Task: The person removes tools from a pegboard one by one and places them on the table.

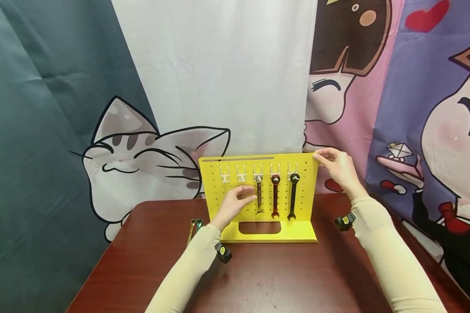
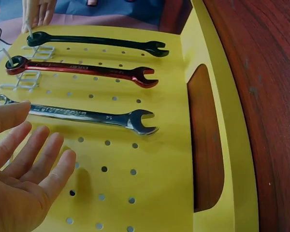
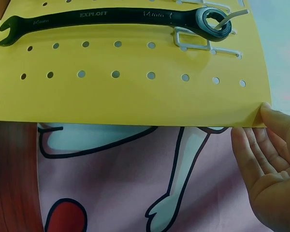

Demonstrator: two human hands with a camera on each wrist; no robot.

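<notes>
A yellow pegboard stand (image 1: 307,191) is upright on the table. My right hand (image 1: 337,168) pinches its top right corner, thumb on the front face and fingers behind, as the right wrist view shows. Three combination wrenches hang by their ring ends on white hooks: a silver one (image 2: 77,112), a red one (image 2: 82,68) and a black one (image 3: 111,17). Close by the silver wrench is my left hand (image 1: 235,203), its fingers spread and relaxed with nothing gripped. In the left wrist view the thumb overlaps that wrench's upper part; contact cannot be told.
Two bare white hooks, a left one (image 1: 225,174) and another (image 1: 241,174), sit left of the silver wrench. A gold wrench (image 1: 191,230) and a teal wrench (image 1: 199,223) lie on the brown table (image 1: 149,243), partly behind my left forearm. A printed curtain (image 1: 219,78) hangs behind.
</notes>
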